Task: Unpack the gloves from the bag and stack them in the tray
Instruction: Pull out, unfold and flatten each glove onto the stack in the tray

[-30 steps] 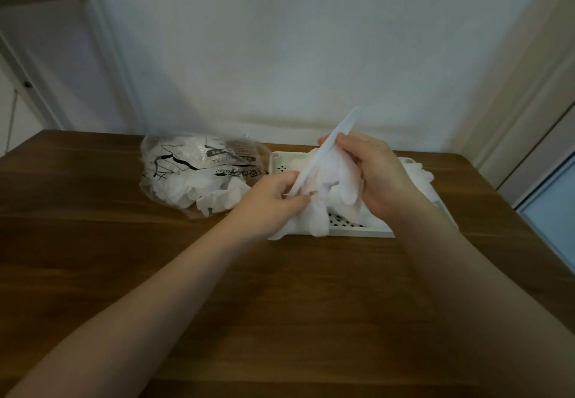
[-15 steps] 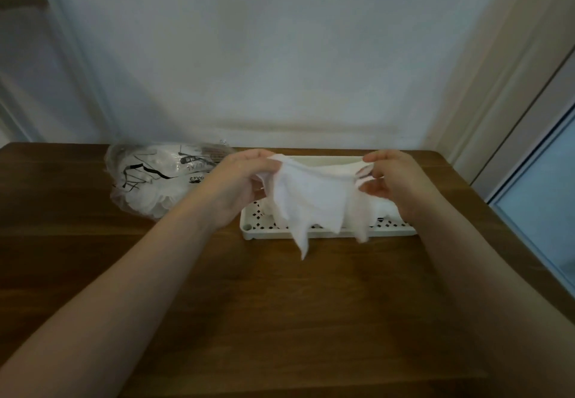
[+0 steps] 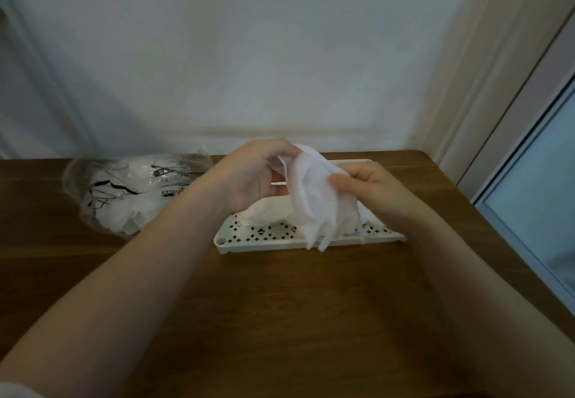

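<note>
A thin white glove point(image 3: 314, 198) hangs in the air above the white perforated tray point(image 3: 267, 239), its fingers dangling over the tray's front rim. My left hand point(image 3: 249, 177) pinches the glove's upper edge. My right hand point(image 3: 373, 189) pinches its right side, close to the left hand. Other white gloves point(image 3: 267, 212) lie in the tray behind the hanging one, partly hidden. The clear plastic bag point(image 3: 124, 192) with black print, holding more white gloves, lies on the table to the left of the tray.
The brown wooden table point(image 3: 280, 320) meets a white wall at its far edge. Its right edge runs beside a pale door frame point(image 3: 497, 111) and a glass panel point(image 3: 541, 198).
The glove was bunched, then spread wide between my hands. Now my hands have come close together and the glove hangs folded over the tray.
</note>
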Demonstrator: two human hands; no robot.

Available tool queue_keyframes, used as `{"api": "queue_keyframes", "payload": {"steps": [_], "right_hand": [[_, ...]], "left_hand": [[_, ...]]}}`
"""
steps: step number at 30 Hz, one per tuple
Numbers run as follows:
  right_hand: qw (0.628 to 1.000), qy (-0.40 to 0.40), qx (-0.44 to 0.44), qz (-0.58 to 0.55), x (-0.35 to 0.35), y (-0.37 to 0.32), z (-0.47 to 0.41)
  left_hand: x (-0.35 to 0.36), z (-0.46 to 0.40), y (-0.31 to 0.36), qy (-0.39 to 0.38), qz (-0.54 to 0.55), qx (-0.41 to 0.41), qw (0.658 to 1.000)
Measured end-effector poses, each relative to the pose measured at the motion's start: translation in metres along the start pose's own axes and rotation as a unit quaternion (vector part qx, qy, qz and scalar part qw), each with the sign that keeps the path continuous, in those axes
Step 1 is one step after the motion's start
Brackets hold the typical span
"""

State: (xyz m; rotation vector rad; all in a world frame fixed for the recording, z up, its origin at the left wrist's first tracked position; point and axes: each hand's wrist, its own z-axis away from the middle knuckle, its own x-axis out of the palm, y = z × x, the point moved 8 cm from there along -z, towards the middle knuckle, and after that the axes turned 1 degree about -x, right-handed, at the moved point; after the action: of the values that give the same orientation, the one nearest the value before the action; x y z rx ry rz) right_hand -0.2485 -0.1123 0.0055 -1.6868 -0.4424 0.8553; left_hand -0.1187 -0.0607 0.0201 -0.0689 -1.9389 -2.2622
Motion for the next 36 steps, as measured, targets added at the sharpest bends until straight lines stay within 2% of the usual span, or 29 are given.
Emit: {"api": "queue_keyframes", "payload": {"steps": [6,8,9,10,12,13,15,20,25,28,30,32,34,36], "right_hand": [[0.998,0.022,0.048,0.033,-0.05,-0.003,0.005],[0.998,0.012,0.054,0.033,-0.061,-0.008,-0.002],[0.995,-0.001,0.065,0.082,-0.063,-0.008,-0.008],[0.983,-0.021,0.076,0.164,-0.063,-0.004,-0.016],[0.932,-0.081,0.101,0.338,-0.058,0.011,-0.032],[0.905,-0.105,0.112,0.396,-0.053,0.021,-0.04],[0.876,-0.112,0.12,0.453,-0.048,0.032,-0.051],[0.863,-0.046,0.13,0.486,-0.057,0.04,-0.073],[0.859,-0.015,0.101,0.502,-0.055,0.038,-0.084],[0.885,-0.034,0.072,0.459,-0.044,0.04,-0.085],[0.893,-0.072,0.09,0.435,-0.036,0.046,-0.08],[0.877,-0.089,0.093,0.463,-0.033,0.05,-0.077],[0.861,-0.083,0.082,0.495,-0.031,0.051,-0.077],[0.854,-0.075,0.081,0.509,-0.029,0.05,-0.079]], "left_hand": [[0.005,-0.015,-0.015,-0.015,-0.026,-0.047,0.998],[0.001,-0.021,-0.018,-0.002,-0.083,-0.055,0.995],[-0.005,-0.024,-0.019,0.019,-0.133,-0.058,0.989],[-0.012,-0.027,-0.019,0.047,-0.183,-0.059,0.98],[-0.026,-0.032,-0.021,0.097,-0.258,-0.061,0.959],[-0.032,-0.035,-0.023,0.113,-0.289,-0.061,0.949],[-0.039,-0.04,-0.026,0.13,-0.357,-0.055,0.923],[-0.058,-0.05,-0.025,0.157,-0.476,-0.031,0.865],[-0.072,-0.058,-0.015,0.185,-0.529,-0.007,0.828],[-0.076,-0.06,-0.018,0.197,-0.573,-0.019,0.795],[-0.071,-0.055,-0.011,0.225,-0.628,0.019,0.745],[-0.049,-0.043,0.003,0.247,-0.657,0.119,0.702],[-0.014,-0.033,0.007,0.197,-0.665,0.21,0.689],[0.021,-0.032,-0.006,0.094,-0.672,0.24,0.694]]}}
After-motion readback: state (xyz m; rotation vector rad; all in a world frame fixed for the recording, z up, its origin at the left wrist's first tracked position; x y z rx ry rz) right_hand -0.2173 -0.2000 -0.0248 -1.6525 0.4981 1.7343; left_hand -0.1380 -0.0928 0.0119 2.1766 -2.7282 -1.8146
